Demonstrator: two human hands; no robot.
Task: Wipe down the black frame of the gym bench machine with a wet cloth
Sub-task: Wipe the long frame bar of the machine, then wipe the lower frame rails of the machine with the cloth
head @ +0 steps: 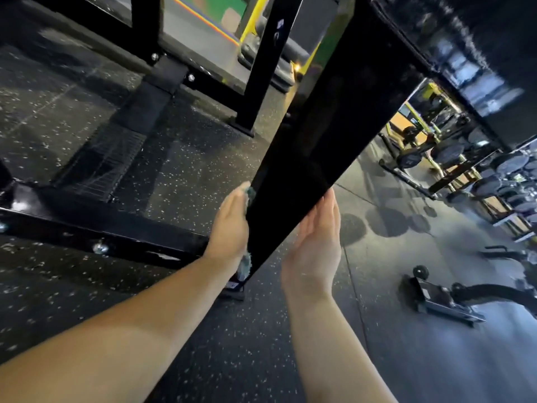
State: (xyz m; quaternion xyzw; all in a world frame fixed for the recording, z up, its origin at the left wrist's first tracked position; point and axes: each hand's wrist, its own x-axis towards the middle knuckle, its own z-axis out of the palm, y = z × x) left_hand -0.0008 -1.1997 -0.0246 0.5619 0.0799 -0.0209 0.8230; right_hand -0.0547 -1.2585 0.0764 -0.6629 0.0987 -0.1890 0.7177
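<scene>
Fingers of the left hand point(229, 225) lie straight, flat against the left face of the black post point(316, 141), pressing the teal cloth point(246, 264) onto it; cloth edges peek out at the fingertips and at the heel. The right hand point(315, 242) stands open-palmed just beside the post's right edge, holding nothing; whether it touches I cannot tell. The post's long axis climbs from its foot near the wrists up and away to the right, so the likely stroke runs along it, led by the left hand.
</scene>
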